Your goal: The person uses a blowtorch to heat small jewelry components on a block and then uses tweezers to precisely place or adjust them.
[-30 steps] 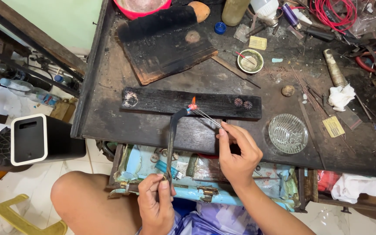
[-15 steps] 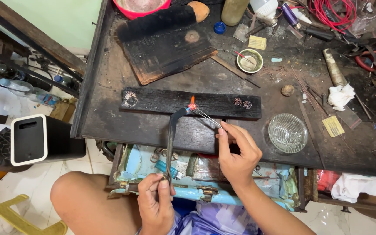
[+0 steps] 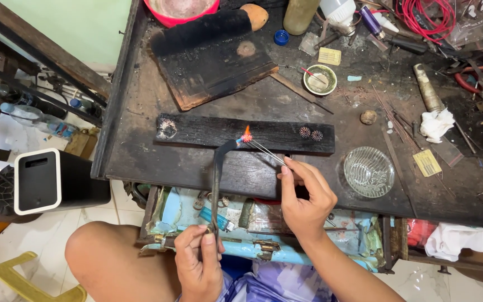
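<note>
My left hand (image 3: 198,258) grips the lower end of a thin curved torch pipe (image 3: 217,179) near my lap. Its bent tip gives a small orange flame (image 3: 246,135) on a long charred wooden block (image 3: 197,131). My right hand (image 3: 304,193) pinches slim metal tweezers (image 3: 266,152) whose tips reach into the flame. Whatever sits between the tweezer tips is too small to make out. Two small round ornaments (image 3: 311,133) lie on the block to the right of the flame.
A clear glass dish (image 3: 369,171) stands right of my hand. A burnt square board (image 3: 211,56), a small bowl (image 3: 320,79), a red basin (image 3: 181,8), wires and tools crowd the dark workbench (image 3: 141,162). An open drawer (image 3: 264,223) of oddments lies below it.
</note>
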